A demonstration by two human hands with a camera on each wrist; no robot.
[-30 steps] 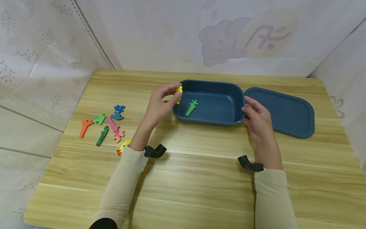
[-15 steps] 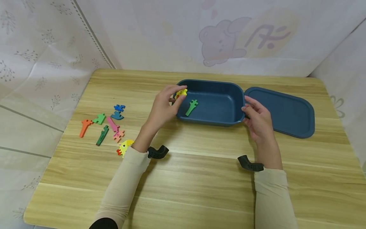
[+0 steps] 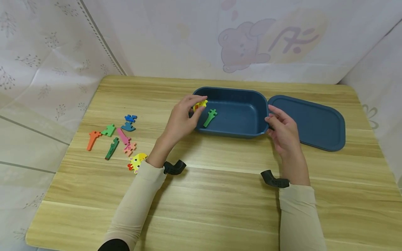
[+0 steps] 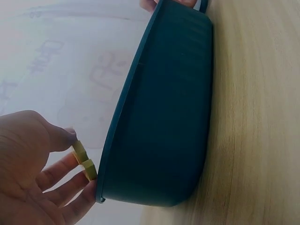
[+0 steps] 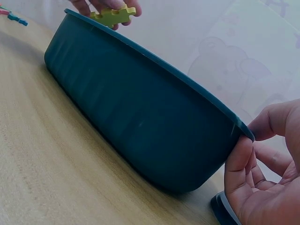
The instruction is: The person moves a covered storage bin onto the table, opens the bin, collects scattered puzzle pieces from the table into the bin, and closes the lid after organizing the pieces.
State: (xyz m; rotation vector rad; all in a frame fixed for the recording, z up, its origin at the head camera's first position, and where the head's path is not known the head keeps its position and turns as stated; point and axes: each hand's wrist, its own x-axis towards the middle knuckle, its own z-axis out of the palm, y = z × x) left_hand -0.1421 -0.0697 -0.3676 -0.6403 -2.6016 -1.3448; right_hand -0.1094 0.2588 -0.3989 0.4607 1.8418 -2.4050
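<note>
My left hand (image 3: 181, 118) pinches a yellow puzzle piece (image 3: 201, 104) between thumb and fingers, over the left end of a dark blue plastic box (image 3: 232, 135). In the right wrist view the yellow piece (image 5: 115, 17) shows above the box's far rim. A green puzzle piece (image 3: 210, 118) lies inside the box, on its floor at the left. My right hand (image 3: 284, 129) grips the box's right end; in the right wrist view its thumb and fingers pinch the rim (image 5: 246, 131).
At the table's left lie several loose puzzle pieces, among them an orange one (image 3: 93, 140), a dark green one (image 3: 112, 149), a pink one (image 3: 124, 136) and a yellow animal head (image 3: 136, 161). A dark blue lid (image 3: 314, 123) lies right of the box.
My left hand has moved right with the yellow puzzle piece, from beside the box's left rim to over its inside, and the piece has turned. My right hand keeps its grip.
</note>
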